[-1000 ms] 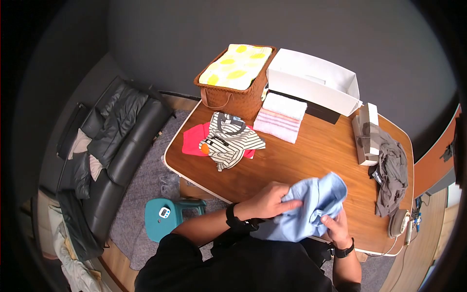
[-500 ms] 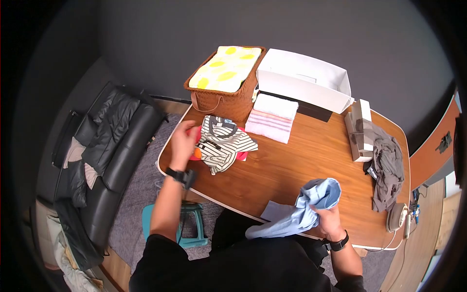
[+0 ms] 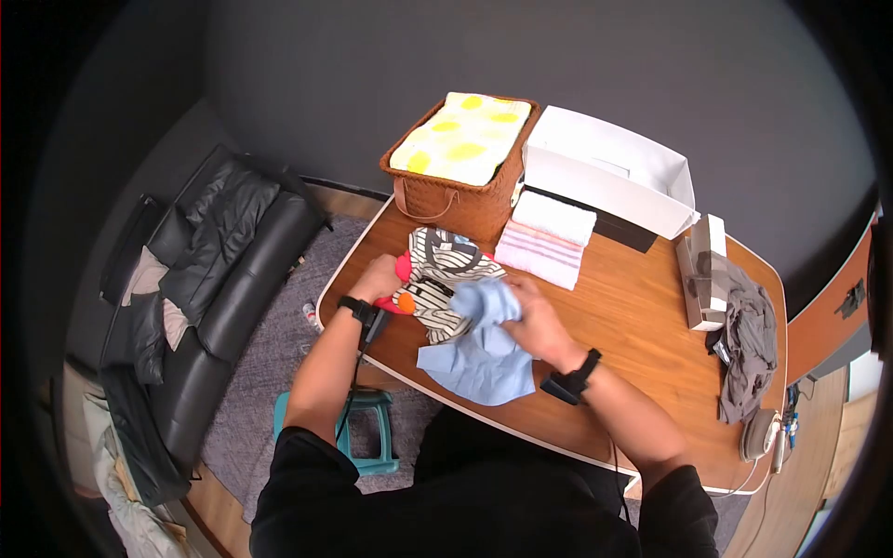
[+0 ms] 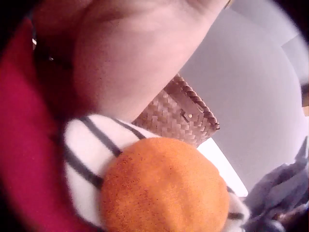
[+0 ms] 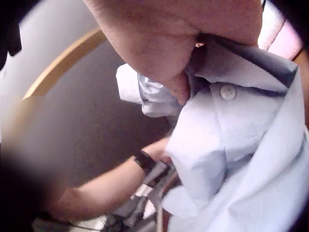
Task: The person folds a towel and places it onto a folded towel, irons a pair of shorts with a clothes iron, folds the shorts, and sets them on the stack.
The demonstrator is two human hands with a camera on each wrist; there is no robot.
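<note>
A light blue buttoned shirt [image 3: 484,363] hangs from my right hand [image 3: 539,325], bunched between thumb and fingers; its lower part spreads over the table's front edge. In the right wrist view the thumb presses into the shirt's fabric [image 5: 227,125] near a white button [image 5: 228,92]. My left hand [image 3: 377,279] grips the edge of a red garment [image 3: 389,305] beneath a striped top [image 3: 437,302], its fingertips hidden. The left wrist view shows an orange patch [image 4: 164,188] on the striped cloth and red fabric [image 4: 19,140] beside the hand [image 4: 130,58].
Behind the striped top stands a woven basket [image 3: 456,205] with a yellow-spotted cloth [image 3: 465,139]. Folded towels [image 3: 549,242] lie beside it, before a white box [image 3: 605,167]. A smaller box [image 3: 702,270], grey garment [image 3: 744,335] and iron [image 3: 758,435] are at the right.
My left hand let go of the blue shirt, reached left and took hold of the red garment's edge. The right hand carried the blue shirt left, over to the striped top.
</note>
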